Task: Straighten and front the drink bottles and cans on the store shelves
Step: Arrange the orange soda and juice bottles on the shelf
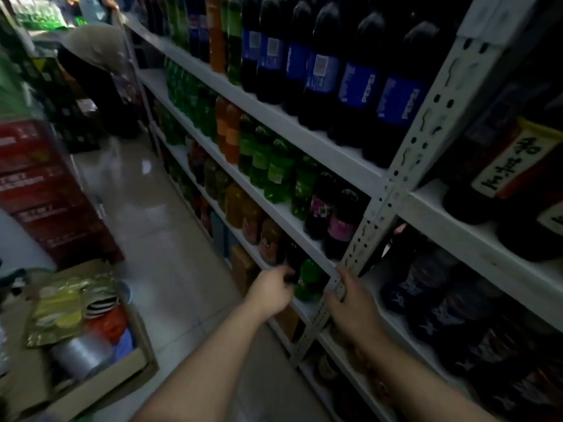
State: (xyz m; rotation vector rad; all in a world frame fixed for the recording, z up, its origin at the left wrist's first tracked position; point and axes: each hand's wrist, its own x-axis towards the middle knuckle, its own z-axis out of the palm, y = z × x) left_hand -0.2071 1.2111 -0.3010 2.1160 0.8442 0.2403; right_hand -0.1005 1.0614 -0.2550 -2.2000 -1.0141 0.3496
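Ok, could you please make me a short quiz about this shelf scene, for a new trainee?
1. Which thing does the left hand grip? A) a dark bottle B) an orange bottle C) a can
2. True or false: the right hand holds a green bottle.
3. Fill in: the large cola bottles on the upper shelf have ___ labels.
Key: 1 A. 2 False; it holds the shelf post. 3 blue.
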